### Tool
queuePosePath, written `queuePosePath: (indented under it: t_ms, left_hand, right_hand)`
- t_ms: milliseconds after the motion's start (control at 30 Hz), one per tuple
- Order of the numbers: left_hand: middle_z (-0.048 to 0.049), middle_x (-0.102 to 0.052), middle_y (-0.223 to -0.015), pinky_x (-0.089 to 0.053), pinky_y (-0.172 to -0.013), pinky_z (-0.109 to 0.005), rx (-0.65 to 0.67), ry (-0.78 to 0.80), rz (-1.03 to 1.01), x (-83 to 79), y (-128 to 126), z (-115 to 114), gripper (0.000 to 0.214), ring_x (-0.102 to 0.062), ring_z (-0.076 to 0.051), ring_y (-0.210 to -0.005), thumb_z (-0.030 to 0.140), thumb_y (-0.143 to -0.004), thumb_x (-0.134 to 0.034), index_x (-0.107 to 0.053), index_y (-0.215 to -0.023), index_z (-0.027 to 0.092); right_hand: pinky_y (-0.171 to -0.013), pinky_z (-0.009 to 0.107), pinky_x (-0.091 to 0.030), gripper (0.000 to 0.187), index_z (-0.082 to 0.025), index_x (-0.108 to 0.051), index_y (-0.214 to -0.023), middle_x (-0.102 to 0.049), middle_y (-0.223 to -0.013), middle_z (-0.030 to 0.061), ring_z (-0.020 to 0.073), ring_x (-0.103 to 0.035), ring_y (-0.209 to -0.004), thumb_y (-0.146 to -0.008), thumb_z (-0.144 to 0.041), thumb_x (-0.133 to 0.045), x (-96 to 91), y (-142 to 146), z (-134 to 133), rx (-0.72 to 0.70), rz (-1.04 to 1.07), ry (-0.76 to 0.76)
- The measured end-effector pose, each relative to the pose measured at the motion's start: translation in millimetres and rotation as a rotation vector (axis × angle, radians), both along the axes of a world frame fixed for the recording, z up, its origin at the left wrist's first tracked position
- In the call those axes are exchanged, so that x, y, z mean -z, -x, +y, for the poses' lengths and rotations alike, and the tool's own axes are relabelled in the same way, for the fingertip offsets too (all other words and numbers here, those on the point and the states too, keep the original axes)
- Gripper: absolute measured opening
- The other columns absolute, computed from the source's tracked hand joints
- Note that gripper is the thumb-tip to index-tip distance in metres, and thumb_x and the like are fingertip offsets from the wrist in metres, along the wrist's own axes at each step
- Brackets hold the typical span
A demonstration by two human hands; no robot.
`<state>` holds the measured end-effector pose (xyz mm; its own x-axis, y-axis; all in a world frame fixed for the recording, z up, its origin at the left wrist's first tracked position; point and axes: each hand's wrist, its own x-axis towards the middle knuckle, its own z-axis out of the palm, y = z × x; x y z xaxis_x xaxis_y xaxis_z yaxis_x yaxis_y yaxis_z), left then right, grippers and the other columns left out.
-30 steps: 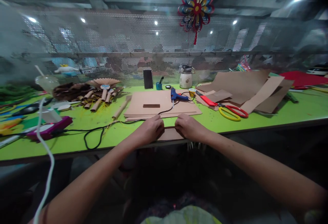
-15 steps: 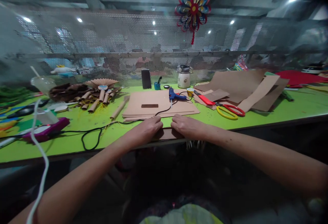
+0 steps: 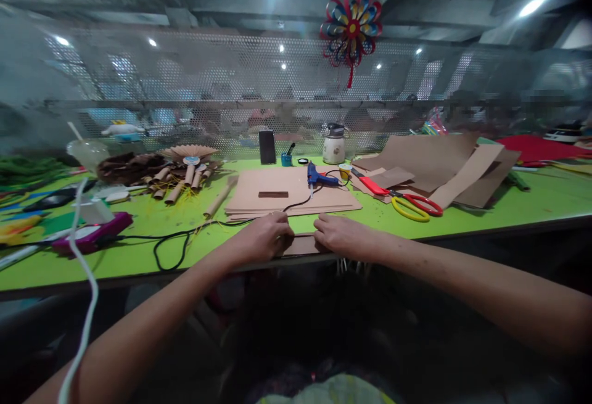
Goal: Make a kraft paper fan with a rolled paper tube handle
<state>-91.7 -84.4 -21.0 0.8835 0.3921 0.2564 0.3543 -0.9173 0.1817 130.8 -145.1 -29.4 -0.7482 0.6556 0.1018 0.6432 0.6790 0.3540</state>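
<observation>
At the table's front edge lies a strip of brown paper (image 3: 303, 244), with both hands on it. My left hand (image 3: 267, 235) has its fingers curled down on the strip's left part. Opposite it, my right hand (image 3: 341, 235) closes over the right part, fingertips pressed together. A short stretch of the paper shows between them, with a darker line along its upper edge. Just beyond the hands is a stack of light brown sheets (image 3: 245, 197). On that stack rest a small dark brown strip (image 3: 273, 194) and a blue glue gun (image 3: 319, 176).
Red-and-yellow scissors (image 3: 411, 203) lie right of the stack, before large brown paper sheets (image 3: 420, 157). A black cord (image 3: 173, 262) crosses the green table (image 3: 139, 262) from a purple power strip (image 3: 99, 237). Paper rolls (image 3: 176, 193), a phone (image 3: 267, 147) and a flask (image 3: 333, 145) stand farther back.
My hands have moved slightly apart along the paper strip, baring a little more of it between them. The whole view has shifted a little downward and right.
</observation>
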Motion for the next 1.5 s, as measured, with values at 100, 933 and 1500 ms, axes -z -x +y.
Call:
queuePosePath:
  t_ms: [100, 933, 1500]
  left_hand:
    - [-0.0046, -0.064, -0.081, -0.039, -0.066, -0.024, -0.161, 0.141, -0.077, 0.9, -7.5, 4.4, 0.025, -0.055, -0.015, -0.073, 0.029, -0.085, -0.048, -0.070, -0.086, 0.017]
    - [0.0024, -0.048, -0.051, -0.028, -0.051, -0.023, -0.308, 0.475, -0.025, 0.8, -40.5, -18.2, 0.032, -0.042, -0.011, -0.052, 0.037, -0.082, -0.046, -0.054, -0.060, 0.015]
    - [-0.0030, -0.062, -0.079, -0.036, -0.063, -0.023, -0.048, 0.213, -0.050, 11.4, -26.5, -11.2, 0.023, -0.053, -0.014, -0.073, 0.033, -0.088, -0.048, -0.066, -0.087, 0.017]
  right_hand:
    - [-0.068, 0.031, -0.039, 0.012, -0.010, -0.061, -0.090, -0.055, -0.084, 0.0106, 0.0215, -0.048, -0.083, -0.090, -0.017, -0.052, 2.0, -2.0, -0.8, 0.041, 0.041, 0.007]
    - [-0.075, 0.028, -0.042, 0.019, -0.015, -0.061, -0.098, -0.054, -0.099, 0.0093, 0.0176, -0.050, -0.089, -0.083, -0.008, -0.053, 14.4, -27.3, -11.1, 0.036, 0.588, 0.071]
    - [-0.060, 0.021, -0.036, 0.023, -0.012, -0.070, -0.074, -0.060, -0.068, 0.0037, 0.0111, -0.052, -0.064, -0.088, -0.017, -0.052, 3.6, -13.7, 8.6, -0.009, 0.614, 0.364]
